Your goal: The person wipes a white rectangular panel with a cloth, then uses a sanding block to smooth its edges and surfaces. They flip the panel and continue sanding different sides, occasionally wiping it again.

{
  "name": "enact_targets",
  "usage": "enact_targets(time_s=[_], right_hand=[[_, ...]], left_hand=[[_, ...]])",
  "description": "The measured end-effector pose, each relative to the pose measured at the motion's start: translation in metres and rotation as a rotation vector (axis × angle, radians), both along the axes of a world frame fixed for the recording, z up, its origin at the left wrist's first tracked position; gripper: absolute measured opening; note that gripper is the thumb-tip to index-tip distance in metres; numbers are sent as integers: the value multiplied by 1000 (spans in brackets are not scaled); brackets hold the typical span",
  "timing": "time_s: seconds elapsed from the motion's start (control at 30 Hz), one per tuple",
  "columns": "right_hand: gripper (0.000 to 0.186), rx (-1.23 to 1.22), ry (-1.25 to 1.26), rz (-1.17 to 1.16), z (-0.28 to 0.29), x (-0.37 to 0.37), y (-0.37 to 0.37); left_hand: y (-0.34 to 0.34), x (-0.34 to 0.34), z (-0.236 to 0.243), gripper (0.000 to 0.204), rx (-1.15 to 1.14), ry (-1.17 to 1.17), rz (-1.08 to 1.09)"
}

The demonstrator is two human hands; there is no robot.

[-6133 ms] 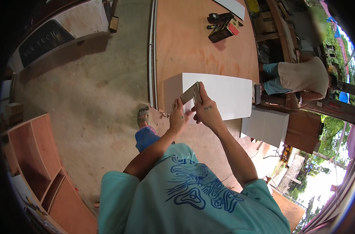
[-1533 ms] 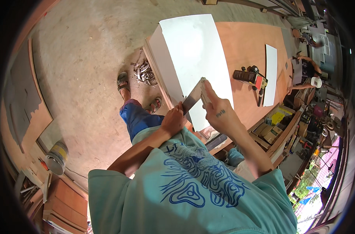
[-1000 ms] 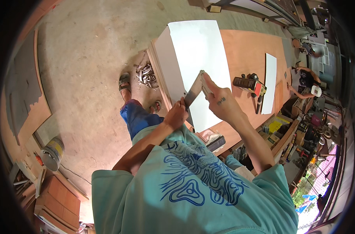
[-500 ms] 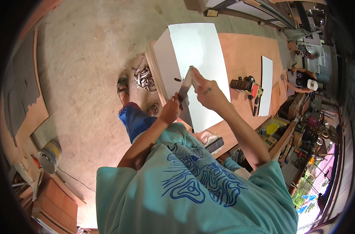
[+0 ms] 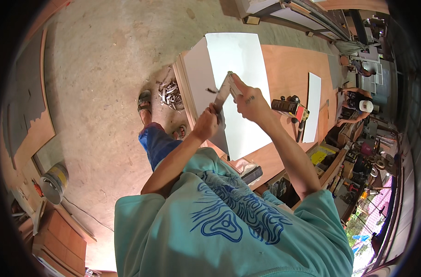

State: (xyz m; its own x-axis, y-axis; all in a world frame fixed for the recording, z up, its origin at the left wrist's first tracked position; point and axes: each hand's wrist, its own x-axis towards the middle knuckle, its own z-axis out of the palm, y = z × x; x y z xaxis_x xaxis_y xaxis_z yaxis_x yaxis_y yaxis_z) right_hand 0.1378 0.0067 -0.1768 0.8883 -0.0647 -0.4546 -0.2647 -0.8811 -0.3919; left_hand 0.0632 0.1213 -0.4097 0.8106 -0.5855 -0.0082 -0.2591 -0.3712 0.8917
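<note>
Over the near end of a white-faced board or box (image 5: pixel 240 53), my two hands are raised close together. My left hand (image 5: pixel 207 123) is closed round the lower end of a thin, flat grey strip (image 5: pixel 223 93), which slants up to a peak. My right hand (image 5: pixel 253 104) is closed on the other side of that peak, its index finger stretched toward the top. Whether the strip is one bent piece or two pieces meeting, I cannot tell. Beside it is a small dark scrap (image 5: pixel 211 91), blurred.
A brown plywood sheet (image 5: pixel 284 64) carries a red-and-black power tool (image 5: pixel 291 108) and a narrow white panel (image 5: pixel 313 106). Curled offcuts (image 5: pixel 171 96) lie on the floor near my feet. A bucket (image 5: pixel 54 184) stands at left. Another person (image 5: pixel 358 104) works at far right.
My hands stay closed on the strip, with its peak slightly higher in the picture. The dark scrap has shifted slightly up in the picture. The other person's arms have moved.
</note>
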Motion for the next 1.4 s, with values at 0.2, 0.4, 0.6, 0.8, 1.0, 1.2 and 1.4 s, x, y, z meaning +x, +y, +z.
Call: enact_targets(time_s=[0.2,0.4,0.6,0.8,1.0,1.2,1.4], right_hand=[[69,54,1,-38,-9,0,7],[67,98,-85,-69,37,-70,18],[64,62,-17,-130,32,-73,11],[64,62,52,-154,13,-63,-8],[65,-18,13,-37,-26,-33,8],[70,-57,20,-55,18,-49,9],[64,-55,-112,-58,6,-28,-1]], left_hand=[[10,12,-10,58,90,64,-28],[39,-21,45,59,60,1,-165],[28,-33,40,58,96,47,-253],[21,-41,23,58,112,89,-240],[7,-29,-49,60,11,9,-172],[15,-25,6,60,66,-39,-114],[2,11,21,60,141,-9,-67]])
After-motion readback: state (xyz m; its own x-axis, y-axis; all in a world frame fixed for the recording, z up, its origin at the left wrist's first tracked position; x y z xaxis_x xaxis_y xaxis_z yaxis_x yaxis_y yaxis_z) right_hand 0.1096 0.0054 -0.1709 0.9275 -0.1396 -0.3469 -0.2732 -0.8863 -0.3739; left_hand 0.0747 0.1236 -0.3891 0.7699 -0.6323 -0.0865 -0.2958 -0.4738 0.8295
